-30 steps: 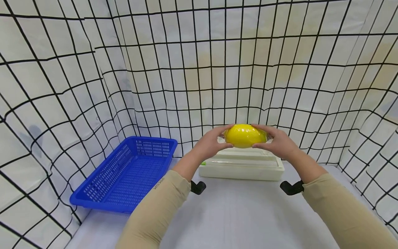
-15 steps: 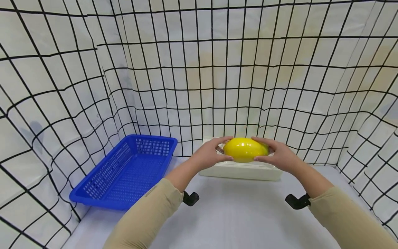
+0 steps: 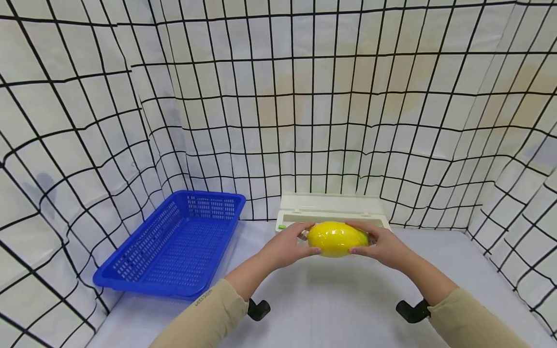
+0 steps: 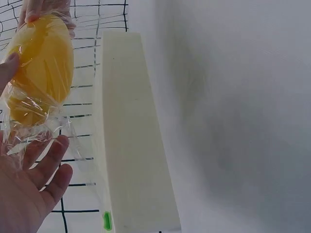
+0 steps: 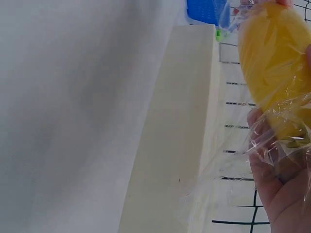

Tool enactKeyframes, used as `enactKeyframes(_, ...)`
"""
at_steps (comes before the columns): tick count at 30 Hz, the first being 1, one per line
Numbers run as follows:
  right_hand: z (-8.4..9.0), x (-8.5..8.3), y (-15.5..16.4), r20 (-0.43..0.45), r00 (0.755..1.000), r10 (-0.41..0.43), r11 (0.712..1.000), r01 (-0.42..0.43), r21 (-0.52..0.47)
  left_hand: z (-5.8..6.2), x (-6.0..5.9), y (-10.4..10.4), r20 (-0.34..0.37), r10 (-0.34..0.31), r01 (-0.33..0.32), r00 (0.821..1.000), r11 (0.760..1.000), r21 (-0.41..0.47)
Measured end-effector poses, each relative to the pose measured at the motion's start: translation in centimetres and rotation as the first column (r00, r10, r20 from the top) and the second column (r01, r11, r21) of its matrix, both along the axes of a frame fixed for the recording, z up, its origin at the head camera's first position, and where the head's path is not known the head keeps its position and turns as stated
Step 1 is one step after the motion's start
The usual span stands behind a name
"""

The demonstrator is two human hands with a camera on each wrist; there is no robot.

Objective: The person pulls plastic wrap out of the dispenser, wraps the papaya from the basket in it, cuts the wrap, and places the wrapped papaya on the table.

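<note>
Head view: bright, even, diffuse light, apparently from above; small white glare spots on the upper side of the yellow object. Soft shadow on the tabletop just below it. Mostly sharp. Wide-angle bend in the gridded wall, strongest far left and far right of the yellow object. Wrist views dimmer, greyer, softer; yellow reads more orange. Clear film around the object throws thin glints. Broad, blurry shadows: right of it in left wrist, left of it in right wrist.

You've got tan sleeves at the frame's bottom, tiny dark lettering by the left cuff, plus bent black wrist bits.
</note>
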State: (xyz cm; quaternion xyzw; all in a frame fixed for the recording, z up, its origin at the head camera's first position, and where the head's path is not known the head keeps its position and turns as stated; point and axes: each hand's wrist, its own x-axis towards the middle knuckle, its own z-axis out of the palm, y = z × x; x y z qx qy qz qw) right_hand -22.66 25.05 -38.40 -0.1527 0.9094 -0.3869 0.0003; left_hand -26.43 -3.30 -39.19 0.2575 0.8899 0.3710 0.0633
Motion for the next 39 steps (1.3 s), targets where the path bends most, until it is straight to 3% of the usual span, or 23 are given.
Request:
enactKeyframes(3, -0.6, 0.2, -0.2, 0.005, 1.000, -0.003, 1.000, 0.003, -0.003, -0.4, 0.3, -0.1, -0.094, -0.005, -0.003, 0.996, 0.996, -0.084)
enactKeyframes(5, -0.9, 0.2, -0.3, 0.011, 1.000, -0.007, 1.000, 0.007, -0.005, -0.5, 0.4, 0.0, -0.193, -0.054, 0.025, 0.980, 0.989, -0.148)
enactKeyframes(7, -1.1, 0.2, -0.3, 0.010, 1.000, -0.004, 1.000, 0.004, -0.012, -0.6, 0.3, 0.4, -0.307, -0.127, 0.055, 0.943, 0.971, -0.234)
enactKeyframes(10, -1.4, 0.2, -0.3, 0.007, 1.000, -0.005, 1.000, 0.005, -0.026, -0.7, 0.0, 1.0, -0.424, -0.230, 0.078, 0.876, 0.935, -0.345)
enactKeyframes(11, -1.5, 0.2, -0.3, 0.007, 1.000, -0.007, 1.000, 0.007, -0.029, -0.8, -0.1, 1.2, -0.442, -0.249, 0.083, 0.862, 0.929, -0.361)
enactKeyframes(13, -1.6, 0.2, -0.3, 0.004, 1.000, -0.003, 0.999, 0.004, -0.036, -0.8, -0.3, 1.5, -0.452, -0.261, 0.084, 0.853, 0.923, -0.375)
enactKeyframes(18, -1.8, -0.2, -0.1, 0.026, 1.000, 0.018, 0.999, -0.017, -0.049, -1.1, -0.7, 1.6, -0.431, -0.246, 0.102, 0.868, 0.938, -0.332)
enactKeyframes(24, -1.4, -0.6, 0.4, 0.072, 0.996, 0.053, 0.998, -0.050, -0.042, -1.4, -0.9, 1.6, -0.357, -0.207, 0.117, 0.911, 0.959, -0.258)
enactKeyframes(28, -0.8, -0.6, 1.4, 0.080, 0.996, 0.034, 0.999, -0.036, 0.025, -1.5, -1.2, 1.7, -0.301, -0.177, 0.115, 0.937, 0.971, -0.211)
enactKeyframes(32, -0.1, -0.4, 2.8, 0.025, 1.000, 0.018, 0.999, -0.020, 0.048, -1.5, -1.6, 2.0, -0.255, -0.157, 0.116, 0.954, 0.979, -0.169)
enactKeyframes(36, 0.2, 0.0, 3.2, -0.098, 0.995, 0.012, 1.000, -0.010, 0.012, -1.2, -2.0, 2.1, -0.199, -0.148, 0.125, 0.969, 0.984, -0.123)
enactKeyframes(39, 0.3, 0.3, 2.4, -0.203, 0.979, 0.030, 0.998, -0.018, 0.058, -1.0, -2.2, 2.1, -0.175, -0.160, 0.143, 0.971, 0.984, -0.108)
